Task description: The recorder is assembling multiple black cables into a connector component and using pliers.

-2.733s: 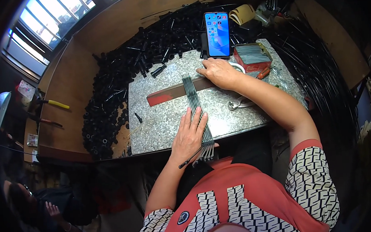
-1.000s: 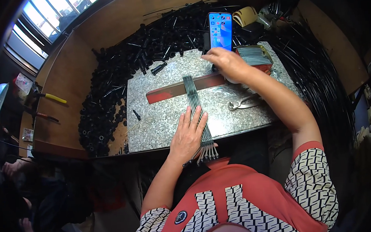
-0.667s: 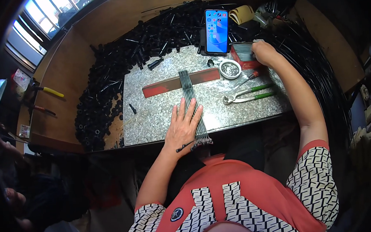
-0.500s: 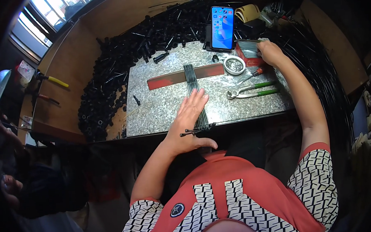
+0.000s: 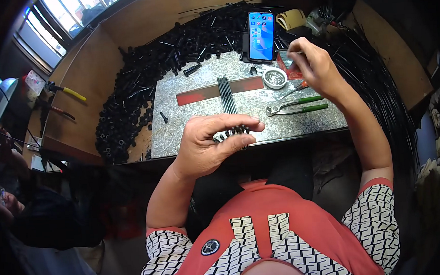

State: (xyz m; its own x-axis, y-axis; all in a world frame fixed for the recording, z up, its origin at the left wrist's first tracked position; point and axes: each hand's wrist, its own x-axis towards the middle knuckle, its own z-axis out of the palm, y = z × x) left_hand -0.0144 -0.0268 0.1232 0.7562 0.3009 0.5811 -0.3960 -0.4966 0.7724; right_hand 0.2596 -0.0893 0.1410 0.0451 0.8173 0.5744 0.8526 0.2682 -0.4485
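Thin black metal-looking rods (image 5: 226,95), bunched, lie across a red-brown flat bar (image 5: 190,97) mid-frame; left hand (image 5: 207,140) grasps their dark lower ends. Right hand (image 5: 318,70), upper right, half-curled, contents unclear. Step looks like gathering; next move calls for keeping the ends even.

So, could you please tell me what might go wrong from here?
The thin rods are gripped by the left hand near one end only and cross over the reddish bar, so they might fan out or slide. The white bowl of small shiny bits sits near the right hand, so a careless sweep could tip it. The phone stands upright beyond the bowl and might topple if bumped.
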